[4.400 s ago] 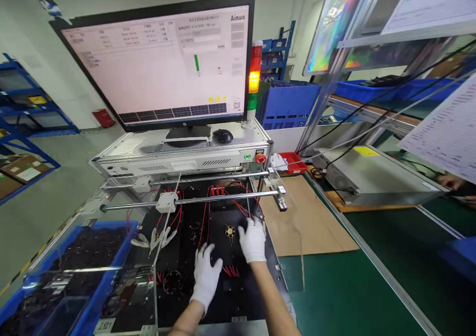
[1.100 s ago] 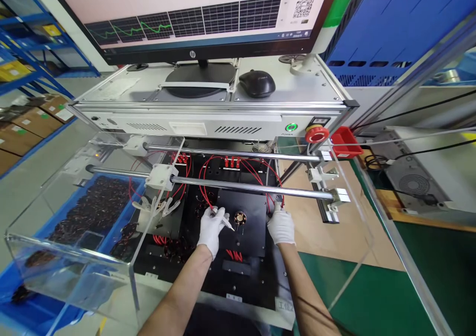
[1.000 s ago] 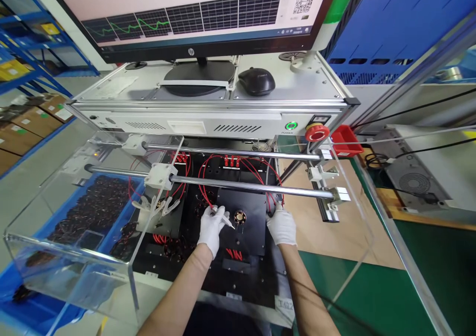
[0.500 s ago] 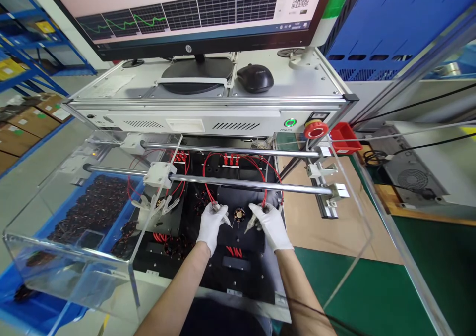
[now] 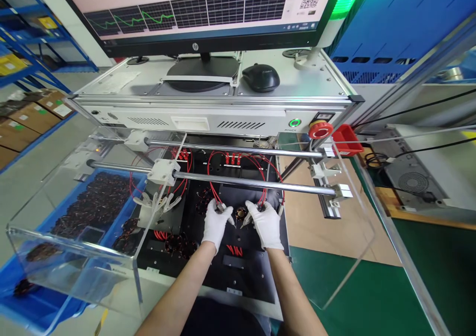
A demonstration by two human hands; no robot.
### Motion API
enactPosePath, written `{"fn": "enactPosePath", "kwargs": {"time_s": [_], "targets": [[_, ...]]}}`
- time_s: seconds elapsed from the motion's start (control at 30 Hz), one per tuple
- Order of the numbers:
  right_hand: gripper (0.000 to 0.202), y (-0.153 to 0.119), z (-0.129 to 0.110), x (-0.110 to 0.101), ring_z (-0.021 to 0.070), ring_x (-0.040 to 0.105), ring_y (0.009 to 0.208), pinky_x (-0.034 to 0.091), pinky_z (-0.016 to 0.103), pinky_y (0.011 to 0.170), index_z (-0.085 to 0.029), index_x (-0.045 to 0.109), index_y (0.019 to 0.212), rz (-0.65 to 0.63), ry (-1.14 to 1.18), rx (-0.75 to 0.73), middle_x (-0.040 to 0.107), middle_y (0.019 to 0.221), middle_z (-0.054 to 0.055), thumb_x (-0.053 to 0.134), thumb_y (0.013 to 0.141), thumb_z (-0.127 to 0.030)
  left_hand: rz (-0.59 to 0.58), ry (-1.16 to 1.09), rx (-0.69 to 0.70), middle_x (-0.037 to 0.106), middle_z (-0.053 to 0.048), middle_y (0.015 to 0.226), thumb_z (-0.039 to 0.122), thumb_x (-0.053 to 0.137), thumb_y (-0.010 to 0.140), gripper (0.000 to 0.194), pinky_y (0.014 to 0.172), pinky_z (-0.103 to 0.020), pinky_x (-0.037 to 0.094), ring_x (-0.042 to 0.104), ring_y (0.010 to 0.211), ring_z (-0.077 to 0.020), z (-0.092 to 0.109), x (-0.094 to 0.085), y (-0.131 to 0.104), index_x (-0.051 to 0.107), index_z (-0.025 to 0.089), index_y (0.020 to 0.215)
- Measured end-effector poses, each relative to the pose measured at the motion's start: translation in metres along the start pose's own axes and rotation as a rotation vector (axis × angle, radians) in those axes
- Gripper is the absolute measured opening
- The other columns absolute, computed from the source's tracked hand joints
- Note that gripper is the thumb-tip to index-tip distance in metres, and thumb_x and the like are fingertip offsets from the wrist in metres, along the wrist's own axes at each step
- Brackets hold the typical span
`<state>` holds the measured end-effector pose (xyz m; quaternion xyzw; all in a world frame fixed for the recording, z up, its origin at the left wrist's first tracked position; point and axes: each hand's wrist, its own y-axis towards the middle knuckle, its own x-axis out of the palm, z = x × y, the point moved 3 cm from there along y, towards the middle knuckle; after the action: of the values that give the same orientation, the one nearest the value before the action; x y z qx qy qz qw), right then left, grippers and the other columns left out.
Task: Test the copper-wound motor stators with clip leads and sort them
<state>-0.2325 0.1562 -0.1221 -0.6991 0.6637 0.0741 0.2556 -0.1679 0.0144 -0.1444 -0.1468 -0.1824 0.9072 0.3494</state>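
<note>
A small round wound coil (image 5: 241, 213) with a pale centre lies on the black work panel (image 5: 223, 271) between my two hands. My left hand (image 5: 215, 224), in a white glove, is closed around a test clip (image 5: 231, 219) with red wires, just left of the coil. On the other side, my gloved right hand (image 5: 266, 224) pinches another test clip (image 5: 247, 220) with red wires, its tip pointing at the coil. Whether either tip touches a coil lead is too small to tell. Red wires (image 5: 210, 177) loop back to red terminals (image 5: 233, 159).
Two metal rods (image 5: 253, 183) cross above the panel. Clear plastic guards (image 5: 74, 247) flank it. More clips (image 5: 156, 202) rest on a block at left, near wound coils (image 5: 180, 246) and a blue bin (image 5: 139, 182) full of coils. An emergency stop button (image 5: 320, 129) sits at right.
Both hands have drawn closer together, bringing the clips in towards the coil. The lamp beside the monitor now glows bright green. The camera view has shifted slightly.
</note>
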Motion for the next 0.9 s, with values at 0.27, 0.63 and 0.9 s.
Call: {"fn": "enactPosePath", "kwargs": {"time_s": [0.27, 0.63, 0.9], "targets": [[0.041, -0.010, -0.013, 0.000, 0.0168, 0.058, 0.061, 0.043, 0.028, 0.062, -0.020, 0.053, 0.073, -0.046, -0.072, -0.067, 0.063, 0.063, 0.001, 0.055, 0.064, -0.060, -0.333, 0.844, 0.682, 0.045, -0.010, 0.134, 0.004, 0.047, 0.066, 0.069, 0.111, -0.046, 0.019, 0.029, 0.130, -0.0264, 0.035, 0.021, -0.034, 0.034, 0.015, 0.133], [0.033, 0.038, 0.057, -0.023, 0.0294, 0.062, 0.088, 0.046, 0.040, 0.072, -0.006, 0.051, 0.107, 0.059, -0.605, 0.259, 0.061, 0.100, 0.023, 0.044, 0.078, -0.021, -0.370, 0.627, 0.388, 0.061, -0.006, 0.100, 0.022, 0.050, 0.074, 0.043, 0.100, -0.037, 0.036, 0.051, 0.102, -0.0200, 0.049, 0.013, -0.033, 0.053, 0.016, 0.116], [0.017, 0.029, 0.036, -0.034, 0.0197, 0.059, 0.081, 0.044, 0.030, 0.074, -0.019, 0.053, 0.066, 0.121, -0.261, -0.033, 0.064, 0.083, 0.009, 0.052, 0.072, -0.034, -0.352, 0.687, 0.387, 0.059, -0.008, 0.106, 0.022, 0.051, 0.074, 0.046, 0.099, -0.035, 0.036, 0.052, 0.101, -0.0192, 0.048, 0.011, -0.035, 0.051, 0.015, 0.120]]}}
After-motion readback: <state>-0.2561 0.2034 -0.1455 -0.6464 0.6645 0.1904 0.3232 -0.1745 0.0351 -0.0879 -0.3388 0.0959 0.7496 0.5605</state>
